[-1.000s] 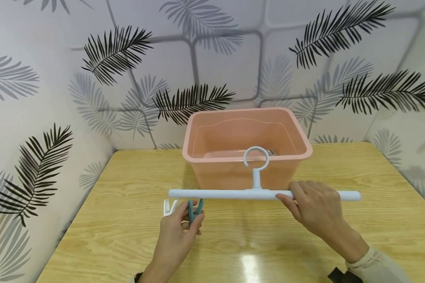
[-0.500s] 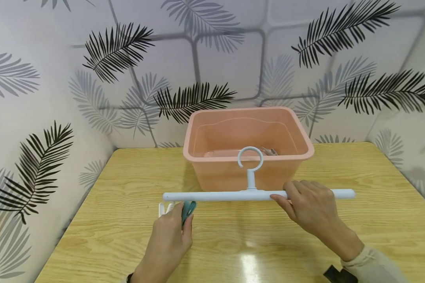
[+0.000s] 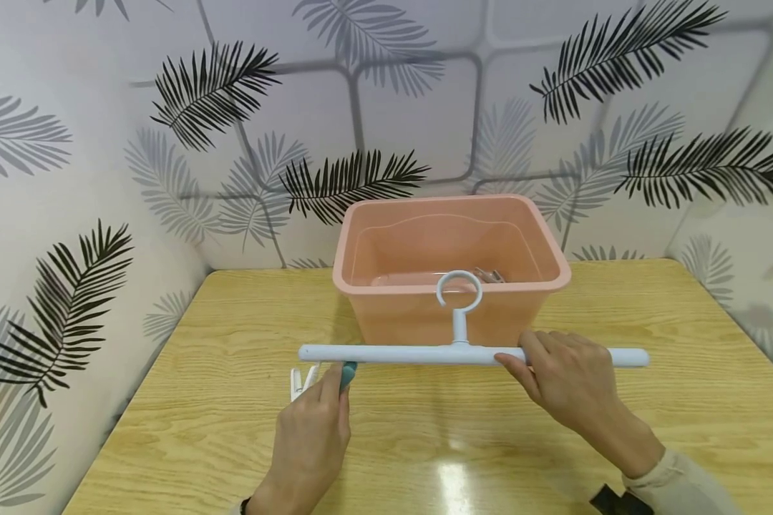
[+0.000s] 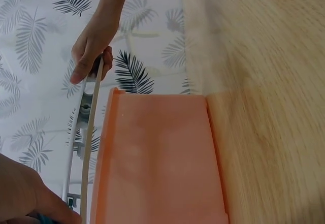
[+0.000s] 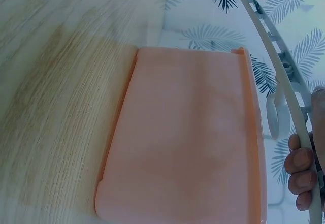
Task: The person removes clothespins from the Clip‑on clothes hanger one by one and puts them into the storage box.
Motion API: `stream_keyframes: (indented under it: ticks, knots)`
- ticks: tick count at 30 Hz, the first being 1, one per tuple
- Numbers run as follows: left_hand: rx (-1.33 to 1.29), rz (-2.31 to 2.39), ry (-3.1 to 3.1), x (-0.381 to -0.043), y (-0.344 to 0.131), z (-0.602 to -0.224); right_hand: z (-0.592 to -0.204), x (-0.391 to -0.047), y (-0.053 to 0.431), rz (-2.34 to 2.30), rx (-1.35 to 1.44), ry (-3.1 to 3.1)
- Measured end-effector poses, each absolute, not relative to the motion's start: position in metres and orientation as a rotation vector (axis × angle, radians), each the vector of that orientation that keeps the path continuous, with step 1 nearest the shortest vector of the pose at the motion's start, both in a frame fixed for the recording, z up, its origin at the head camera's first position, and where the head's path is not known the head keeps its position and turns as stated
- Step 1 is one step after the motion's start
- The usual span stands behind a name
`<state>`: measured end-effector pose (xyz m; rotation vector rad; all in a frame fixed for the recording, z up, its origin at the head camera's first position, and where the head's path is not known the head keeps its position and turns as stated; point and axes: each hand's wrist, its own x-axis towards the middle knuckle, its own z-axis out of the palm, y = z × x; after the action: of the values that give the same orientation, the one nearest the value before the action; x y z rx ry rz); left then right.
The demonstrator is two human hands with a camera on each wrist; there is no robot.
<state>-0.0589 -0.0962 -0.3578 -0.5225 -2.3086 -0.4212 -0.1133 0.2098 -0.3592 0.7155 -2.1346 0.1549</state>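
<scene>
A pale blue hanger with a straight bar and round hook is held level above the table, in front of the bin. My right hand grips the bar right of its middle, fingers over the top and thumb below. Near the bar's left end, my left hand pinches a teal clothespin right at the bar, partly hidden by the fingers. A white clothespin shows just below the bar's left tip, beside the left hand. In the right wrist view, the hanger's underside appears ribbed.
Behind the hanger, a pink plastic bin stands on the wooden table. Inside it lie a few small greyish-pink clips. Leaf-patterned walls close off the back and left side.
The hanger has shifted slightly left. The left hand has turned and brought the teal clothespin up to the bar; its handles were spread apart a second ago. The right hand keeps its grip.
</scene>
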Motion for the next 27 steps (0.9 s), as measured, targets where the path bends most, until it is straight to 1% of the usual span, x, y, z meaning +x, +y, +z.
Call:
stream_keyframes:
  ticks: [9,27]
  knots:
    - [-0.553,-0.491,-2.310,-0.059,-0.100,-0.360,-0.356,-0.116,0.207,0.157,0.725,-1.986]
    - [-0.545,-0.552,-2.329,-0.055,-0.103,-0.356,-0.348,-0.112,0.201,0.164,0.745,-1.932]
